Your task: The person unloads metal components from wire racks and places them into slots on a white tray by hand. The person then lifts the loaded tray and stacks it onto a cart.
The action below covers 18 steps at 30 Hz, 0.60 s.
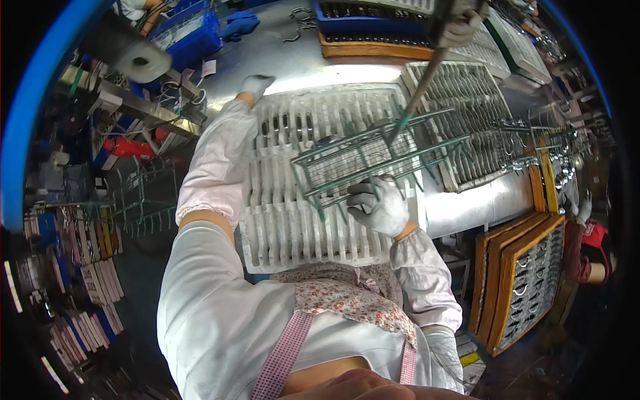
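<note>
The gloved fingers [361,199] of the right hand [387,212] are curled around the lower near rail of a green wire rack [373,188], gripping it. The left hand [253,85], gloved too, is at the far left corner of a white slotted tray [267,241]; its fingers point to the right, and I cannot tell whether they hold anything.

The rack is tilted over the right half of the tray, its bars slanting up to the right, with a long rod [425,81] rising from its middle. Under it the tray lies flat, filled with rows of wavy slots — a few dark, shiny pieces [287,123] stand in the slots near the far left. To the right of this tray sits another slotted tray [460,110], greyer in tone, partly behind the rack's end.

Both trays lie on a shiny metal surface [460,212]. Along its far side are a blue bin [373,27] and, just in front, a wooden-framed tray [373,50]; a second blue bin [197,41] is at the far left. Beyond the near right edge, wooden frames [497,280] stand together — the nearest carries rows of curved metal pieces [522,287].
</note>
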Tool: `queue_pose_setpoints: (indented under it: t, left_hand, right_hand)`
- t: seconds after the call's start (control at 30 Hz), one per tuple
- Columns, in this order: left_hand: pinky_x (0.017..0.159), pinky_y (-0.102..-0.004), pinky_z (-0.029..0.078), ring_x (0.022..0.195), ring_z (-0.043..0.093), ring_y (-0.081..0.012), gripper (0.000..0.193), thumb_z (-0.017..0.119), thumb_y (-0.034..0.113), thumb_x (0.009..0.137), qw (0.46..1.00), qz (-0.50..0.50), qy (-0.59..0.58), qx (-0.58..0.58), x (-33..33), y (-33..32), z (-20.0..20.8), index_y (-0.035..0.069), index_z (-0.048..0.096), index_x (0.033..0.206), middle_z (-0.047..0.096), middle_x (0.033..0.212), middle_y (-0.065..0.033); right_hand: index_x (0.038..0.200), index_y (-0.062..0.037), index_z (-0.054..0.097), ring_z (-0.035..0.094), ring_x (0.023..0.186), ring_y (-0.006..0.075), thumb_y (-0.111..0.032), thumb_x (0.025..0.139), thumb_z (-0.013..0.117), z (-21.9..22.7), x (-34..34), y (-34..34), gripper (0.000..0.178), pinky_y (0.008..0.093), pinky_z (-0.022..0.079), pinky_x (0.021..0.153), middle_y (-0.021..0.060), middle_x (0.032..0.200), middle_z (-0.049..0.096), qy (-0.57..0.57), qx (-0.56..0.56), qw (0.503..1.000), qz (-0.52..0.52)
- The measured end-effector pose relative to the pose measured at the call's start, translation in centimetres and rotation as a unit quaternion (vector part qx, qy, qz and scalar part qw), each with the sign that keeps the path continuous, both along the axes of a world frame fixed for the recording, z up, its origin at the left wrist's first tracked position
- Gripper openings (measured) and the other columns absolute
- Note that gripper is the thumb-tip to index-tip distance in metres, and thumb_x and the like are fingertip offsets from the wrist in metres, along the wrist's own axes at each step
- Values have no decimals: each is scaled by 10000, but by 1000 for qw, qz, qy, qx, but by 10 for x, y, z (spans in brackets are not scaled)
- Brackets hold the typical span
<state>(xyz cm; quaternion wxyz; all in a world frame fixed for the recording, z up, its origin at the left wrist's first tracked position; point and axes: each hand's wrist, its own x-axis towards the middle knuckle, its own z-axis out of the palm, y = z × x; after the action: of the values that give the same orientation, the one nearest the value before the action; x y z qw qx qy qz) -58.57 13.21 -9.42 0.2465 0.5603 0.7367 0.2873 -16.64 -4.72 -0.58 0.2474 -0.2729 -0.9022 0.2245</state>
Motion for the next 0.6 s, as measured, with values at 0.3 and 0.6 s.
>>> queue_pose_setpoints:
  t: [0.3,0.6]
  left_hand:
    - [843,-360,456,999,579,-315,385,604,346,768,950,134,150,-239,27,-63,-67,23,650,973,604,1085,-159]
    - [843,-389,460,1045,551,-332,436,625,400,735,925,83,200,-313,-5,-73,-77,57,649,1002,582,1097,-198]
  right_hand:
    - [782,-133,540,523,706,216,-111,600,666,-18,-1,-56,224,413,412,704,36,784,529,113,133,983,47]
    - [1142,-59,496,358,1219,289,-167,715,598,-65,-174,-28,452,467,347,926,116,1263,432,-39,77,996,35]
